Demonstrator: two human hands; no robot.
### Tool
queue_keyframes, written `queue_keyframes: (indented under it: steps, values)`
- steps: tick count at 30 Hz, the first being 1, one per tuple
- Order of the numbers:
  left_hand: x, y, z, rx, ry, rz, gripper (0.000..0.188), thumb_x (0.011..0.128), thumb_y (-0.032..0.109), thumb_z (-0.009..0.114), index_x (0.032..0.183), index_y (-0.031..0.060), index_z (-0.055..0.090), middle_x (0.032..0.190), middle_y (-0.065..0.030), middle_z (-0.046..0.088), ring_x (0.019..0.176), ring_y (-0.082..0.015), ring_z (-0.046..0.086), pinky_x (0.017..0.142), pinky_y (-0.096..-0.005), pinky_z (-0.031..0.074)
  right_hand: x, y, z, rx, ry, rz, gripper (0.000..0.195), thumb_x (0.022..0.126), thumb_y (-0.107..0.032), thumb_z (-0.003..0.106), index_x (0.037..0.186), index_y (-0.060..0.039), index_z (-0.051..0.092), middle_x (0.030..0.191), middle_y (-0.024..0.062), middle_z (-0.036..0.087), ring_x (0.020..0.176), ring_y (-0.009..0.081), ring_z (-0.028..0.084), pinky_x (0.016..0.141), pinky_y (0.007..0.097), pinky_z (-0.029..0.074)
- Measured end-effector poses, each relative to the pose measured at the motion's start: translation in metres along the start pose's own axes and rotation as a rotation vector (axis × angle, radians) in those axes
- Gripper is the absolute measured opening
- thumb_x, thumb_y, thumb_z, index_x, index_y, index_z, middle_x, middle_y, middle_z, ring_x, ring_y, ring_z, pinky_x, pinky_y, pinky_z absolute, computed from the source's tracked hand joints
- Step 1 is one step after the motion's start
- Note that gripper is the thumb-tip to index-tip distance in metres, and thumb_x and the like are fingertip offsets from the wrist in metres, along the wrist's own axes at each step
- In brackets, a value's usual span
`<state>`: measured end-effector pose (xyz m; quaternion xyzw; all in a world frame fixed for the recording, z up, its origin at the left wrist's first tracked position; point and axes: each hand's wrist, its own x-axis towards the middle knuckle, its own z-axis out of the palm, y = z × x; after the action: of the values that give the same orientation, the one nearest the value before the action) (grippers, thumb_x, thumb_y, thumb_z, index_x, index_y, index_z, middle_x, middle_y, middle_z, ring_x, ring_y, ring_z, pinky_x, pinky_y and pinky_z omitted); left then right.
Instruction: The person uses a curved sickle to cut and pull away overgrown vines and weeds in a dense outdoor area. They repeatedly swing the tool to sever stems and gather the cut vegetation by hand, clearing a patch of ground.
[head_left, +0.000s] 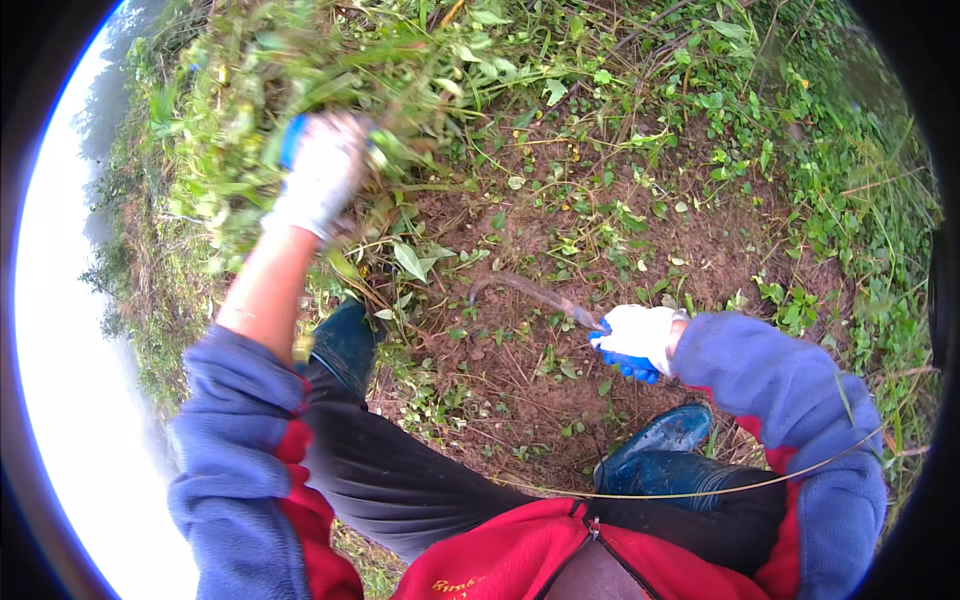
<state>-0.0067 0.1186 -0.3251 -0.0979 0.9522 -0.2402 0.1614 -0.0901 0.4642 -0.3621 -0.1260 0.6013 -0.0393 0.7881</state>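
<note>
My left hand (326, 169), in a white work glove with blue coating, is at the upper left, closed on a bunch of cut weeds (300, 67); both are blurred, and its fingers are mostly hidden. My right hand (634, 341), in a matching glove, grips the handle of a sickle (536, 291). The sickle's curved blade points left over the bare soil, its tip curving down. The handle itself is hidden in the glove.
Reddish-brown soil (517, 375) with scattered leaves lies between my two blue rubber boots (349, 345). Low green plants (810, 240) grow at the right and top. A long thin dry stalk (675, 496) crosses before my waist. Bright sky shows at the far left.
</note>
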Motion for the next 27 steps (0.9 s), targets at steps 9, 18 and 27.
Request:
queue_keyframes:
  steps: [9,18,27]
  values:
    - [-0.120,0.139,0.055,0.169,-0.356,0.340,0.019,0.072,0.013,0.046,0.084,0.0009,0.055,0.077,-0.0111,0.053,0.078,-0.0246,0.051,0.075,-0.0411,0.039,0.040,-0.012,0.016,-0.163,-0.037,-0.094,0.033,0.083,-0.028,0.045,0.066,-0.0012,0.052,0.052,0.0057,0.051,0.041,0.0178,0.050,0.037,0.0320,0.042]
    - [-0.137,0.190,0.111,0.505,-0.081,0.445,0.010,0.083,0.013,0.045,0.084,0.0063,0.052,0.070,-0.0074,0.052,0.067,-0.0207,0.052,0.065,-0.0263,0.042,0.073,-0.011,0.038,-0.186,-0.124,-0.055,0.030,0.083,-0.028,0.045,0.069,-0.0034,0.056,0.057,0.0063,0.054,0.046,0.0187,0.052,0.042,0.0342,0.042]
    - [-0.163,0.214,0.168,0.010,-0.381,0.222,0.008,0.075,0.011,0.053,0.073,0.0084,0.060,0.062,-0.0041,0.053,0.061,-0.0191,0.051,0.057,-0.0331,0.042,0.041,-0.015,0.051,-0.143,-0.105,-0.008,0.030,0.083,-0.026,0.045,0.070,-0.0008,0.056,0.058,0.0082,0.056,0.046,0.0191,0.054,0.042,0.0332,0.044]
